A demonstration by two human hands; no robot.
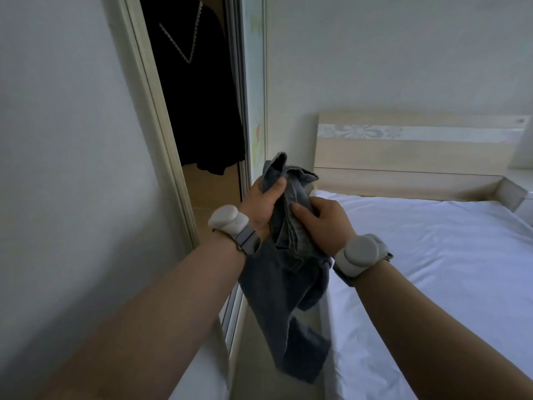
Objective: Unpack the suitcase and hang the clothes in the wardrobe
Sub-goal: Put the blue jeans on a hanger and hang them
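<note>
A pair of blue-grey jeans (291,281) hangs bunched between my two hands, its legs dangling toward the floor beside the bed. My left hand (261,206) grips the upper folded end of the jeans, thumb over the cloth. Just to its right, my right hand (323,223) pinches the bunched denim. Behind them the wardrobe (202,183) stands open through a narrow gap between its sliding doors. A black garment with a pale V-shaped trim (196,90) hangs inside it. No suitcase or hanger is in view.
A bed with a white sheet (432,255) fills the right side, with a pale wooden headboard (409,151) against the wall. The white sliding door (72,140) is at the left, a patterned door (256,96) at the right of the gap. A narrow floor strip runs between wardrobe and bed.
</note>
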